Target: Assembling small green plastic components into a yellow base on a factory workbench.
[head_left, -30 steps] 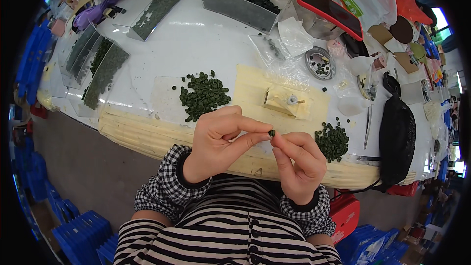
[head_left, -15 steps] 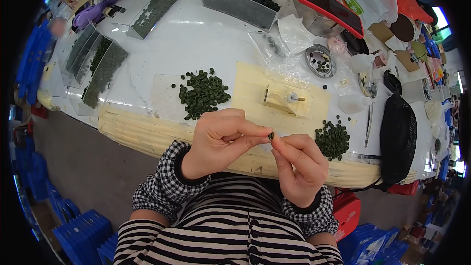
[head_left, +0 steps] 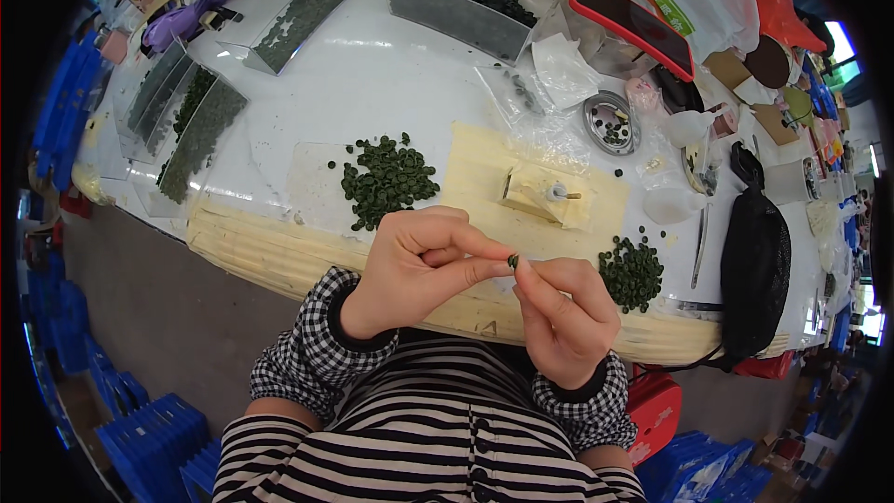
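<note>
Between the fingertips of both hands is a small dark green button-like disc [head_left: 513, 262], partly covered by the fingers. My left hand [head_left: 414, 265] pinches it from the left with thumb and forefinger. From the right, my right hand [head_left: 570, 317] closes thumb and forefinger on it too. Both hands are above the table's near edge. Beyond my left hand lies a loose pile of similar green discs [head_left: 386, 182]; a smaller pile of discs [head_left: 631, 275] is right of my right hand. Ahead stands a cream-coloured block [head_left: 535, 196] with a metal pin, on a yellow sheet [head_left: 470, 154].
Clear-walled trays of green pieces stand at the far left [head_left: 200, 144] and at the back [head_left: 456, 19]. To the right are a round metal dish [head_left: 612, 123], a red-cased phone [head_left: 633, 26], tweezers [head_left: 699, 247] and a black mesh bag [head_left: 756, 261]. Yellow padding [head_left: 270, 247] lines the near edge.
The disc looks slightly turned between my fingertips. Both hands keep almost the same place and the same pinch. The whole view has shifted a little.
</note>
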